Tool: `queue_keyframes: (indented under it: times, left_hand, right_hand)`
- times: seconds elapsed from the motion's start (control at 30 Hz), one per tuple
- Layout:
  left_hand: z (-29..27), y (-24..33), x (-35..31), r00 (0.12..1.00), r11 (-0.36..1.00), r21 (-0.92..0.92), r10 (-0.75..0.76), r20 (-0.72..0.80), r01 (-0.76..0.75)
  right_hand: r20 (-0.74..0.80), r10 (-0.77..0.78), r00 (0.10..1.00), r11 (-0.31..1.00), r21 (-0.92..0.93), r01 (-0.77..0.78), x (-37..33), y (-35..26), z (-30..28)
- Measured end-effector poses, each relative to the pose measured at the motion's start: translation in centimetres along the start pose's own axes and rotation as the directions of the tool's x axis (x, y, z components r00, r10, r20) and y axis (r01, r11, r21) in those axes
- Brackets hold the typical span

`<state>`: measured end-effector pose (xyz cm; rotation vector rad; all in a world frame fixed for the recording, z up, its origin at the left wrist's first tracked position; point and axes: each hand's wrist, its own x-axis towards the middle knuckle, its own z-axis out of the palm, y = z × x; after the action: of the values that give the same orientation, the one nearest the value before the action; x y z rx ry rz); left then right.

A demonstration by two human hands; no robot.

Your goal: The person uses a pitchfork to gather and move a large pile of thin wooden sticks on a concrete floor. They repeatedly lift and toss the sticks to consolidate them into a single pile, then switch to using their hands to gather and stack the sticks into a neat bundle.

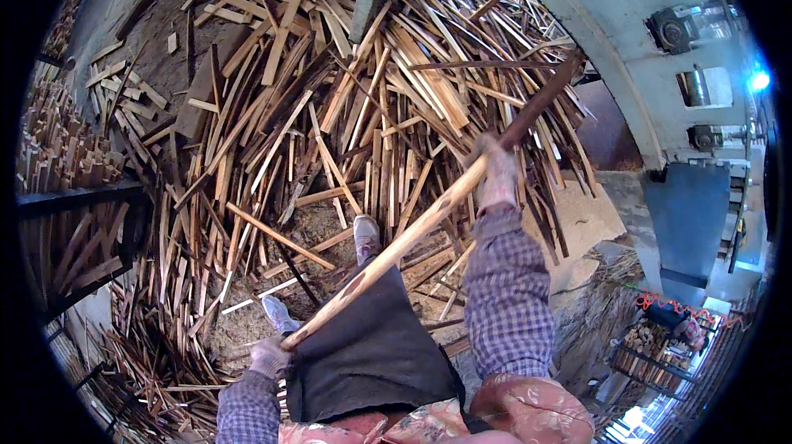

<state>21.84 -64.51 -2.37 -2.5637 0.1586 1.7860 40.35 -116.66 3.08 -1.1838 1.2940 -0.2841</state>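
A long wooden strip (388, 257) runs slantwise across the front of me, pale with brown patches along its near part and dark brown at its far end. My left hand (271, 357) closes round the near end, low on the left beside my dark apron (363, 353). Further up and to the right, my right hand (497, 170) grips the same strip, arm stretched out over the pile of loose wooden strips (330, 126). Both hands seem gloved; the fingers of the right one are slightly blurred.
Loose strips lie around my shoes (367, 238). A large pale-green machine (610, 40) curves along the right. On the left stands a dark metal rack (78, 197) holding upright sticks. Another person (691, 333) is at the far right near a cart of wood (652, 357).
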Motion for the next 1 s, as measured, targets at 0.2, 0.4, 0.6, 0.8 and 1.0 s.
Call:
queue_keyframes:
  times: [0.2,0.4,0.6,0.8,1.0]
  left_hand:
    - [-6.4,20.0,3.6,0.877,0.918,-0.239,0.187,-0.443,-0.317]
    - [-13.9,29.5,2.7,0.002,0.02,-0.335,0.998,0.056,-0.942]
    - [-12.9,30.2,-3.7,0.565,0.14,-0.909,0.743,0.359,0.393]
    - [-11.4,23.1,-4.1,0.587,-0.023,-0.894,0.762,0.275,0.448]
    - [-7.7,16.5,-8.5,0.671,0.151,-0.96,0.689,0.273,0.236]
  right_hand:
    - [0.061,-0.16,0.985,0.984,0.091,0.154,8.2,-3.7,-0.9]
    - [0.115,0.055,0.992,0.994,-0.098,-0.044,7.3,-5.1,-3.0]
    - [0.137,-0.122,0.983,0.63,-0.754,0.183,11.9,0.1,-0.3]
    - [0.258,0.052,0.965,0.842,-0.531,0.097,7.1,4.9,3.6]
    - [0.35,0.083,0.933,0.968,-0.252,0.009,-4.5,6.7,3.7]
